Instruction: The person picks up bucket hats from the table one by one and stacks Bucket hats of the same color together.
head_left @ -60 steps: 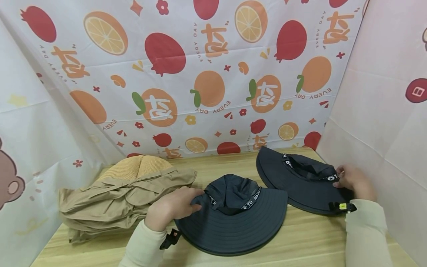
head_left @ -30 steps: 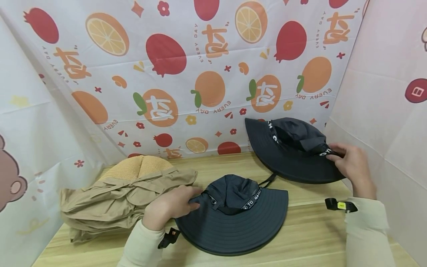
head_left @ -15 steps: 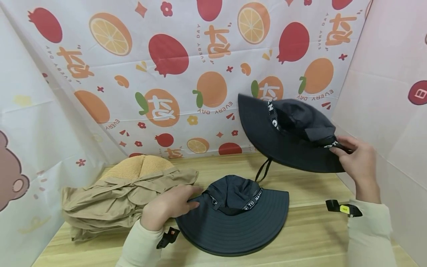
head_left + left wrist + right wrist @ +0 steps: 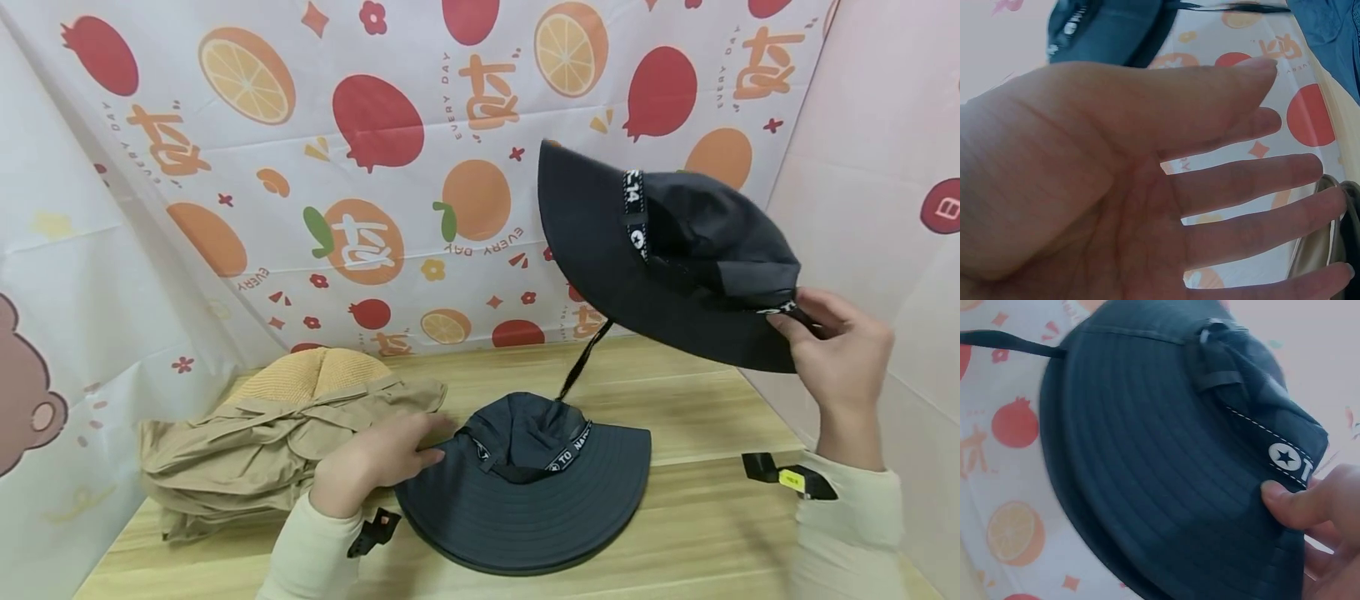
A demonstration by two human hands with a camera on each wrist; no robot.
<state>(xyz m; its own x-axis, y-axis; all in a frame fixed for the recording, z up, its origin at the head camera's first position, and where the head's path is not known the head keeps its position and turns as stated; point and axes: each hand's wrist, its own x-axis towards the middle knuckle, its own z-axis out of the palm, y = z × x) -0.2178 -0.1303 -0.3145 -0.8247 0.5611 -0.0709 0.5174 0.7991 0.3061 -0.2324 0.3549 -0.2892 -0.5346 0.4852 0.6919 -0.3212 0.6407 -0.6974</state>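
My right hand pinches the brim of a dark bucket hat, raised above the table at the right with its brim tilted. In the right wrist view, the thumb presses on the brim beside a printed band with a star. From the hat a black cord hangs down toward a second dark bucket hat, which lies on the table in the middle. Beside that hat's left edge is my left hand; the left wrist view shows its fingers straight and spread, with nothing in them.
Several folded khaki hats lie piled at the left, in front of a yellow knitted hat. A fruit-print cloth hangs behind the wooden table, and pale cloth walls stand at both sides.
My right hand has lifted the right-hand dark hat off the table, up and slightly right, and its cord now hangs free below. My left hand has barely moved; the middle hat stays put.
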